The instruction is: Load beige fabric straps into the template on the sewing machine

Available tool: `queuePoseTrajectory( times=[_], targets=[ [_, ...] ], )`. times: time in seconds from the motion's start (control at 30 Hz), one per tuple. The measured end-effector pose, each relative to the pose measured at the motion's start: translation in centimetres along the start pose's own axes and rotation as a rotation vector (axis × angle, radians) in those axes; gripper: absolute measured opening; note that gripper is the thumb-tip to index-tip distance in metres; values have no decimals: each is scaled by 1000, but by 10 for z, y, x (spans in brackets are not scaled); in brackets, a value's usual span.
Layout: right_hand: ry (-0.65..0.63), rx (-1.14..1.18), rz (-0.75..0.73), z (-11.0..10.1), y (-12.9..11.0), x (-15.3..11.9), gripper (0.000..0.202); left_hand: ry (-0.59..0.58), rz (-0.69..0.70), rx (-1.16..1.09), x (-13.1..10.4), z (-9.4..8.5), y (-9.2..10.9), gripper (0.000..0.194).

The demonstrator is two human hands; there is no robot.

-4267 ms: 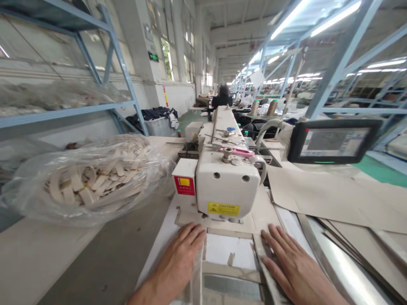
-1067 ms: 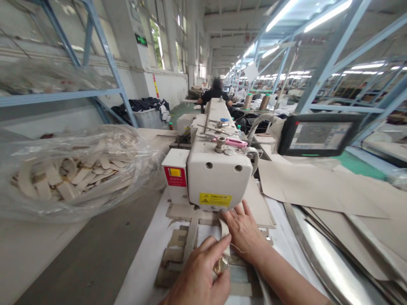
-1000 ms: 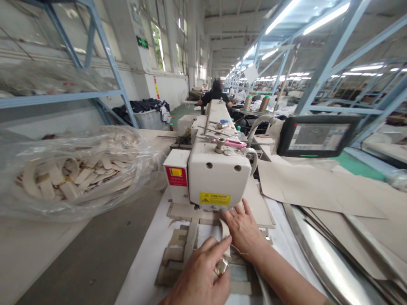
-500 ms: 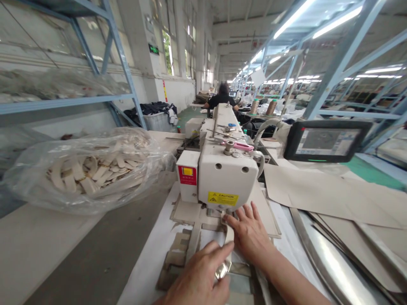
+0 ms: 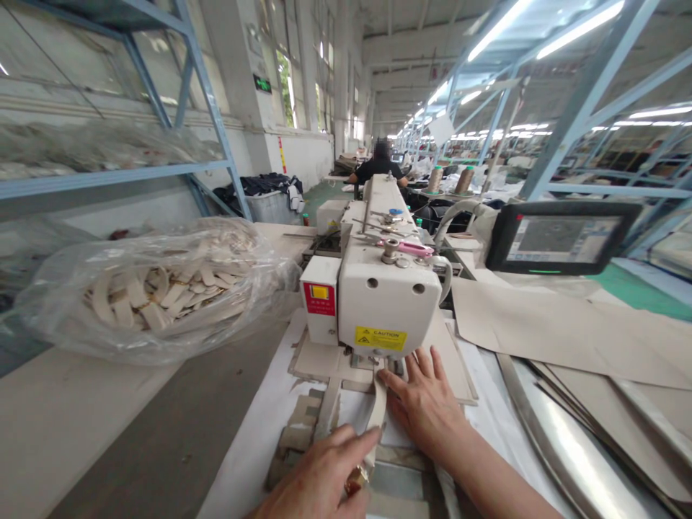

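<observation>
With left hand (image 5: 318, 486) pinching strap (image 5: 377, 414), right hand (image 5: 424, 404) flat beside it, fingers risk needle strike under sewing machine (image 5: 386, 303).

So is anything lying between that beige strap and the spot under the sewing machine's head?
Nothing visible does. The strap runs straight to the sewing machine head; the left hand pinches its near end, and the right hand lies flat beside it.

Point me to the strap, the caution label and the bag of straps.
strap (image 5: 377, 411), head view, mid-length of the band.
caution label (image 5: 380, 338), head view, centre of the yellow sticker.
bag of straps (image 5: 156, 292), head view, middle of the clear plastic.
</observation>
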State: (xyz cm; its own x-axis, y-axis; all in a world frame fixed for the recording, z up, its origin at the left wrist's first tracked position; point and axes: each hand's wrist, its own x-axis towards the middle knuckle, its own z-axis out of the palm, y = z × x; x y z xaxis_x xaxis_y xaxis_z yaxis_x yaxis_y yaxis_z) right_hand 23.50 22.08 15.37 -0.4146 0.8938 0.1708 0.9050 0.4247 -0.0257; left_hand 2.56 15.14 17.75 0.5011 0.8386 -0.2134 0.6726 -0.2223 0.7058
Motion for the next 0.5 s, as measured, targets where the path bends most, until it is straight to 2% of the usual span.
queuePoseTrajectory(
  times=[0.23,0.37,0.5],
  targets=[
    [-45,0,-8,0,-11,0,35,-47,-33,29,-7,-2,-1,72],
    [-4,-48,-14,6,-9,-11,36,-149,-48,36,-1,3,0,60],
    [8,-69,11,7,-1,-12,39,-112,29,44,9,9,5,65]
  ],
)
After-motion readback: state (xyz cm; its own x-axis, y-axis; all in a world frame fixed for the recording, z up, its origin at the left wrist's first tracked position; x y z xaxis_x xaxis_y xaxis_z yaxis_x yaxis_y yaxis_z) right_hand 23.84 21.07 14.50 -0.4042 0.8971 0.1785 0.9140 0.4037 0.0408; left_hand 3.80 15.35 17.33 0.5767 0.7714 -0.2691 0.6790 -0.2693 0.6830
